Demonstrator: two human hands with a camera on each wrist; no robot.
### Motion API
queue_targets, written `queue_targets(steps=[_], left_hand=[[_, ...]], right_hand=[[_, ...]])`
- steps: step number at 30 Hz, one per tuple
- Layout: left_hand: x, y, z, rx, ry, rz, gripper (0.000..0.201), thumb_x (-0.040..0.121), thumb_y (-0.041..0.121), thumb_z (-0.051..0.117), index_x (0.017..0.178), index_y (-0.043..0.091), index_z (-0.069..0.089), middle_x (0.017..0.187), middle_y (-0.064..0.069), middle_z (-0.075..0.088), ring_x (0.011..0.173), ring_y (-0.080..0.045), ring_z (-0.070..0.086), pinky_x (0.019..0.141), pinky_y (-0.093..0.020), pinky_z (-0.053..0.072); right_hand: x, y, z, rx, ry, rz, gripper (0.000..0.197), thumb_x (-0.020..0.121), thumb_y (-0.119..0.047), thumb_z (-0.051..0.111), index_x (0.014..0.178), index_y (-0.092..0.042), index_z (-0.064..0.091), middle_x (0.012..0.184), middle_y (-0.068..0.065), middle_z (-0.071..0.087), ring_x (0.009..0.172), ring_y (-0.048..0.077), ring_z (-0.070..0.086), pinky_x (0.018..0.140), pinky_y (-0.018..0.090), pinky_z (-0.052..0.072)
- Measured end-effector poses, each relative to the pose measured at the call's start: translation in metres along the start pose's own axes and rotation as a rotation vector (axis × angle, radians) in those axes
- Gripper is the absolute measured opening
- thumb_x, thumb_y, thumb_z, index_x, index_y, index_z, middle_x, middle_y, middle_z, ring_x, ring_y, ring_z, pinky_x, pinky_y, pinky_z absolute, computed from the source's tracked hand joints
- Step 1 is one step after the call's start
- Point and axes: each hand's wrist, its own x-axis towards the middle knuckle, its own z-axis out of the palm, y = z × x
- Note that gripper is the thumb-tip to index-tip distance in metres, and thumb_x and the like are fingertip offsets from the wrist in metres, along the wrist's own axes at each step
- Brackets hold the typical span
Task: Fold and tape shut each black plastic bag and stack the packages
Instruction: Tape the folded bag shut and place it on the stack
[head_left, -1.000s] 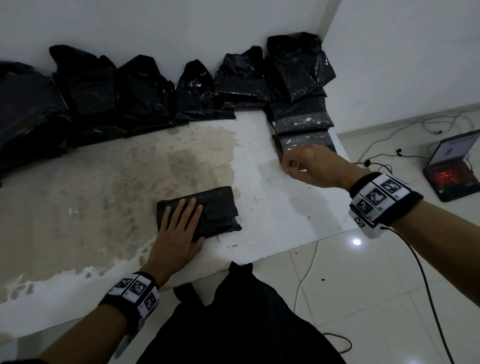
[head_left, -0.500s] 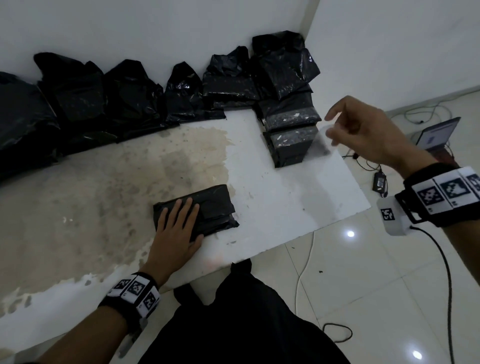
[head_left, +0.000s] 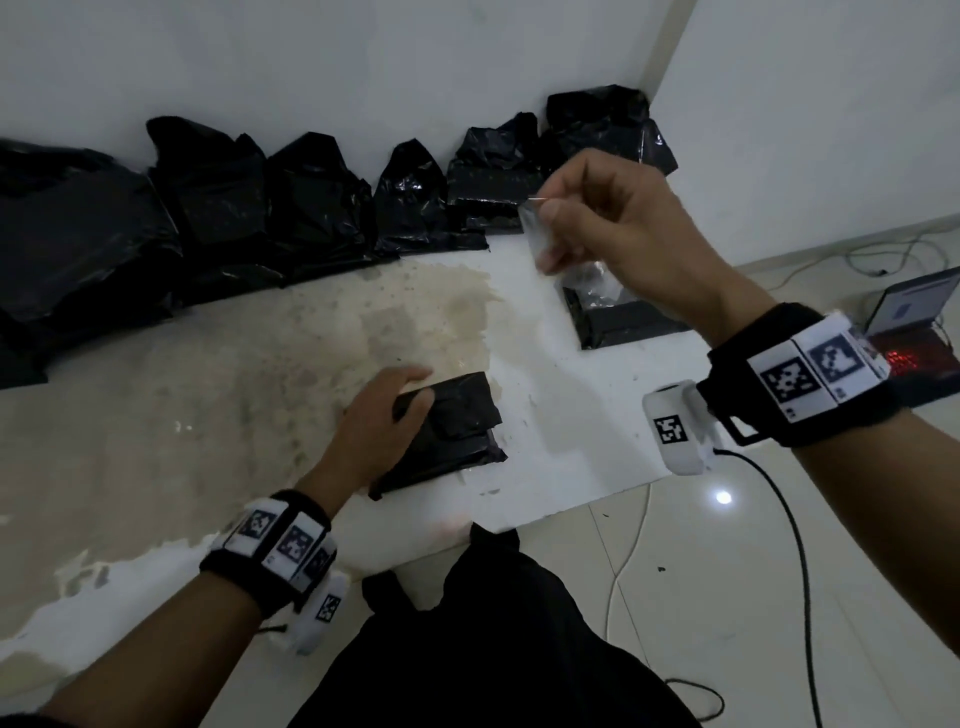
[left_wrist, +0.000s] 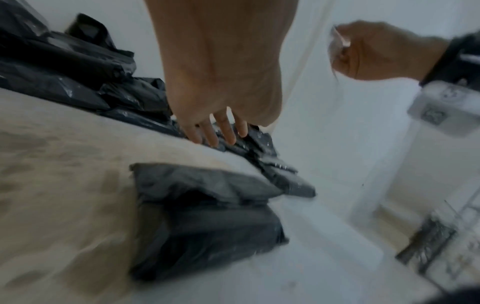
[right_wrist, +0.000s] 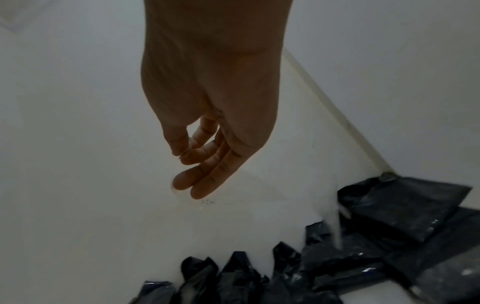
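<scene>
A folded black bag lies near the front edge of the white table; it also shows under my palm in the left wrist view. My left hand touches the bag's left end, and its fingers look fairly straight. My right hand is raised above the table's back right. It pinches a strip of clear tape between thumb and forefinger, and the tape hangs down from the pinch. In the right wrist view the right hand hangs over the white wall.
Several loose black bags line the wall at the back. A stack of taped packages sits at the table's right edge, under my right hand. On the tiled floor to the right are a laptop and cables.
My right hand rose from the stack of packages with a tape strip and moved left, over the table. My left hand went from lying flat on the folded bag to tilting at its left end.
</scene>
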Motion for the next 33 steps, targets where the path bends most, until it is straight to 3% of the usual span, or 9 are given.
queue_targets(steps=[2,5,10,14,16,19,22,26,33], left_hand=[[0.017,0.026,-0.020,-0.271,-0.020,-0.044,0.048,0.104,0.047,0.042,0.148,0.028,0.041,0.142,0.019,0.046,0.127,0.004,0.047,0.109,-0.030,0.040],[0.039,0.071,-0.049,-0.584,-0.059,-0.027,0.050,0.101,0.047,0.037,0.149,0.032,0.040,0.152,0.016,0.043,0.140,-0.005,0.042,0.113,-0.032,0.037],[0.038,0.117,-0.063,-1.050,-0.326,-0.100,0.042,0.091,0.032,0.032,0.117,0.023,0.063,0.119,0.004,0.072,0.129,-0.016,0.056,0.109,-0.041,0.035],[0.025,0.102,-0.053,-0.940,-0.318,-0.128,0.033,0.092,0.030,0.041,0.108,0.014,0.066,0.107,-0.002,0.071,0.120,-0.025,0.064,0.109,-0.041,0.040],[0.021,0.087,-0.052,-0.975,-0.301,-0.192,0.021,0.087,0.026,0.045,0.095,0.014,0.061,0.094,0.002,0.066,0.114,-0.030,0.067,0.100,-0.038,0.043],[0.011,0.070,-0.058,-1.144,-0.325,-0.278,0.022,0.089,0.028,0.040,0.084,0.014,0.057,0.091,-0.002,0.060,0.101,-0.037,0.068,0.083,-0.036,0.046],[0.004,0.065,-0.062,-1.110,-0.264,-0.361,0.029,0.102,0.027,0.036,0.083,0.014,0.053,0.083,-0.002,0.059,0.083,-0.027,0.067,0.075,-0.033,0.047],[-0.005,0.044,-0.065,-0.940,-0.092,-0.421,0.024,0.104,0.017,0.049,0.080,0.013,0.052,0.070,0.003,0.056,0.068,-0.014,0.063,0.071,-0.026,0.052],[-0.028,-0.010,-0.076,-0.771,-0.055,-0.632,0.017,0.096,0.022,0.064,0.095,0.006,0.067,0.087,-0.005,0.068,0.075,-0.010,0.071,0.069,-0.020,0.058]], right_hand=[[0.006,-0.008,0.018,0.134,-0.046,0.025,0.003,0.102,-0.008,0.057,0.100,-0.006,0.058,0.072,0.004,0.064,0.071,0.023,0.069,0.071,0.040,0.061],[0.013,-0.017,0.045,0.352,-0.102,0.094,0.006,0.104,-0.009,0.053,0.099,-0.010,0.057,0.074,0.006,0.063,0.068,0.019,0.066,0.068,0.039,0.060],[0.022,-0.025,0.075,0.644,-0.094,0.184,0.011,0.105,-0.011,0.048,0.097,-0.012,0.056,0.070,0.007,0.058,0.063,0.018,0.061,0.065,0.037,0.058],[0.026,-0.019,0.078,0.738,-0.049,0.224,0.013,0.105,-0.012,0.046,0.095,-0.011,0.054,0.072,0.004,0.060,0.065,0.018,0.061,0.066,0.036,0.057],[0.025,-0.013,0.076,0.757,-0.023,0.240,0.012,0.104,-0.013,0.048,0.095,-0.011,0.055,0.076,0.005,0.060,0.067,0.021,0.061,0.065,0.035,0.057],[0.022,-0.003,0.076,0.783,0.013,0.279,0.012,0.104,-0.014,0.049,0.095,-0.012,0.057,0.078,0.002,0.060,0.068,0.018,0.060,0.066,0.033,0.059],[0.017,0.006,0.080,0.805,0.034,0.324,0.013,0.104,-0.014,0.049,0.094,-0.013,0.057,0.075,-0.002,0.059,0.064,0.013,0.058,0.067,0.032,0.059],[0.013,0.024,0.082,0.779,0.105,0.367,0.011,0.104,-0.014,0.051,0.095,-0.013,0.056,0.075,-0.001,0.053,0.064,0.013,0.057,0.069,0.033,0.060],[-0.017,0.090,0.096,0.499,0.178,0.487,0.004,0.101,-0.013,0.061,0.101,-0.010,0.058,0.075,0.004,0.058,0.075,0.021,0.069,0.075,0.036,0.060]])
